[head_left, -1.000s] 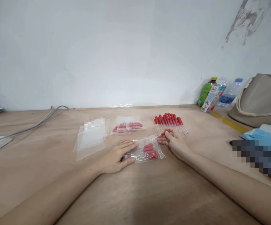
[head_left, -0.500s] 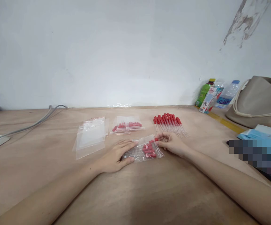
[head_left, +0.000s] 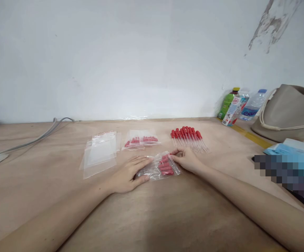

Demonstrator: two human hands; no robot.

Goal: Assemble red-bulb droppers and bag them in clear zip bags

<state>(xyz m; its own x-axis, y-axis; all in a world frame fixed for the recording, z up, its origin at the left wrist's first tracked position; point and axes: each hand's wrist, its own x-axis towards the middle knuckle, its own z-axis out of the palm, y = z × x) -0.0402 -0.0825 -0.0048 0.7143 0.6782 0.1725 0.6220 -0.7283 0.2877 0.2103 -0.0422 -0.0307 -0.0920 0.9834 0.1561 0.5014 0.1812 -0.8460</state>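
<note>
A clear zip bag [head_left: 154,173] lies on the table in front of me with several red-bulbed droppers [head_left: 165,167] inside it. My left hand [head_left: 127,175] rests flat on the bag's left end, fingers stretched and thumb apart. At the bag's upper right edge, the thumb and fingers of my right hand [head_left: 184,159] are closed on the mouth of the bag, right beside the topmost red bulb. A fan of loose droppers [head_left: 187,134], red bulbs pointing away, lies just beyond my right hand. Their clear stems point toward me.
Flat clear bags [head_left: 101,154] are stacked at left. Behind my hands lie filled bags [head_left: 141,140] with red bulbs. A grey cable [head_left: 40,134] runs along the left. Bottles [head_left: 229,103], a beige bag [head_left: 285,112] and a blue packet [head_left: 285,148] stand or lie at right.
The red bulb that my right fingers held at the bag's mouth is now inside with the others. My left hand stays on the bag; the view has shifted slightly.
</note>
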